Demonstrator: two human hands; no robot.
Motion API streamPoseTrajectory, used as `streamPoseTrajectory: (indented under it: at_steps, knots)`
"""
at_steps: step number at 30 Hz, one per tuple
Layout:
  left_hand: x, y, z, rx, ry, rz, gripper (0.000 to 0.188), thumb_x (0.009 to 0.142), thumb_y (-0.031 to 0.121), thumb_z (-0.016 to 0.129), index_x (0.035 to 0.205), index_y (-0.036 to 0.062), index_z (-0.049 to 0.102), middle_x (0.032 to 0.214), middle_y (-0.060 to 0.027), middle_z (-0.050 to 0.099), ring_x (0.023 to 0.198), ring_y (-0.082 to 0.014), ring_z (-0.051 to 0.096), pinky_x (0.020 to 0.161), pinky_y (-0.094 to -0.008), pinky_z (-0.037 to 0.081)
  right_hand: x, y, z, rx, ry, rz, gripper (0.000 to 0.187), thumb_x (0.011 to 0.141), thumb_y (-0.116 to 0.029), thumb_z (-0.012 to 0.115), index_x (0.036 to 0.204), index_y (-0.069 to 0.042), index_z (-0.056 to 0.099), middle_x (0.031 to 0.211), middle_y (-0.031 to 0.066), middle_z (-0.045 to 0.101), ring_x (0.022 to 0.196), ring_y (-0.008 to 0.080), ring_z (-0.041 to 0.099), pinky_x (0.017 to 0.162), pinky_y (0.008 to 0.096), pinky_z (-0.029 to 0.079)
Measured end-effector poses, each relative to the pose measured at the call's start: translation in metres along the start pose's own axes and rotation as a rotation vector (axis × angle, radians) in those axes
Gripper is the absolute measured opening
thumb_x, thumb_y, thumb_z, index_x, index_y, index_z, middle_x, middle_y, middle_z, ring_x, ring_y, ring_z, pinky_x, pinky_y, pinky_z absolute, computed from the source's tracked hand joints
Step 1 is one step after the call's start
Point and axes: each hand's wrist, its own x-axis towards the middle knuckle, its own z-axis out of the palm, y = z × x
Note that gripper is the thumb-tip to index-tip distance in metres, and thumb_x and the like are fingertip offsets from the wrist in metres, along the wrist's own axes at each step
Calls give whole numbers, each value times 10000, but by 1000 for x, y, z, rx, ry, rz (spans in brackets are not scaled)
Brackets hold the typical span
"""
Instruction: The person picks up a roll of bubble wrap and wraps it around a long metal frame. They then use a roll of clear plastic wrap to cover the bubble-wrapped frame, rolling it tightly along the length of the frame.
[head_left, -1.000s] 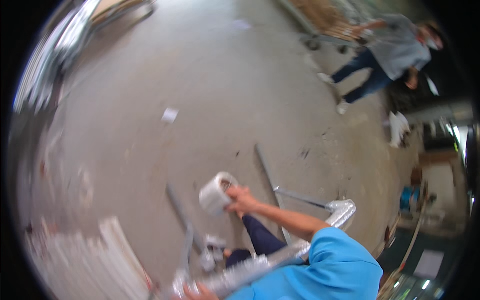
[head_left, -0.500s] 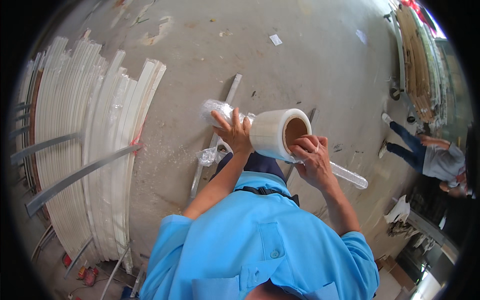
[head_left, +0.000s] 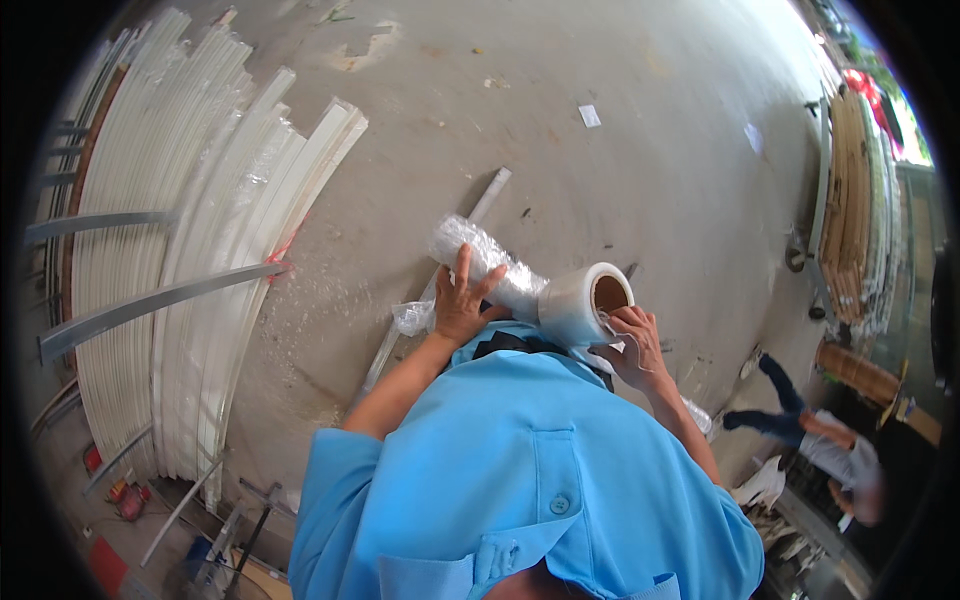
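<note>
A long bundle (head_left: 480, 255) wrapped in shiny clear film lies slantwise in front of me across a metal bar. What it contains is hidden. My left hand (head_left: 463, 305) rests against the bundle's near side with its fingers spread. A thick roll of clear stretch film (head_left: 570, 310) sits against the bundle, its brown cardboard core (head_left: 610, 294) facing right. Curled at the core's rim, the fingers of my right hand (head_left: 637, 348) grip the roll. A thin loose strand of film hangs by that hand. Past my right forearm shows the bundle's far end (head_left: 697, 415).
On the left, long white profiles (head_left: 200, 250) stand stacked behind grey rack arms (head_left: 170, 308). A metal bar (head_left: 490, 195) runs under the bundle, with crumpled film (head_left: 412, 318) beside it. Brown boards (head_left: 848, 200) stand at right; nearer, another person (head_left: 825, 440) is present.
My view has shifted, and the roll now sits nearer my body and farther right along the bundle, uncovering more wrapped length. My right hand stays on the roll; my left stays at the bundle.
</note>
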Motion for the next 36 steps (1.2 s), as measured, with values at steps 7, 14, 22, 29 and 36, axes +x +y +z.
streamPoseTrajectory:
  at_steps: [7, 14, 22, 29, 36]
  knots:
    - [5, 0, -41, -58, -404, -108, 812, 746, 282, 803, 1447, 433, 421, 1629, -166, 94, 1269, -388, 504, 849, -430, 545, 79, 17, -39, 149, 120, -150, 390, 637, -198, 856, 970, -104, 676, 999, 13, 618, 977, 248, 541, 836, 395, 381]
    - [59, 17, -106, -391, -540, -326, 634, 726, 99, 806, 1315, 255, 629, 1504, -152, 430, 914, -198, 691, 713, -352, 568, 126, 6, -50, 61, 330, -409, 371, 655, -130, 809, 1013, -125, 710, 1008, 1, 630, 1014, 205, 564, 834, 380, 378]
    - [170, 100, -145, -447, 143, 91, 555, 701, 284, 868, 1176, 77, 671, 1136, -81, 606, 931, -185, 602, 750, -321, 517, 136, -12, -65, 288, 163, -290, 413, 649, -228, 847, 992, -80, 670, 986, 45, 607, 947, 260, 539, 815, 384, 379]
    - [210, 118, -128, -422, -22, 338, 225, 850, 195, 763, 1009, 43, 714, 1105, -83, 630, 794, -140, 561, 689, -280, 493, 129, -15, -64, 242, 83, -307, 483, 615, -225, 873, 1026, -65, 676, 1000, 73, 622, 936, 284, 562, 830, 396, 405]
    - [185, 70, -139, -1431, -102, -283, 177, 968, 173, 633, 841, 61, 685, 783, -29, 660, 651, -78, 534, 594, -225, 441, 119, -5, -56, 305, 199, -319, 357, 647, -126, 827, 975, -86, 692, 997, 26, 625, 994, 225, 573, 854, 385, 380]
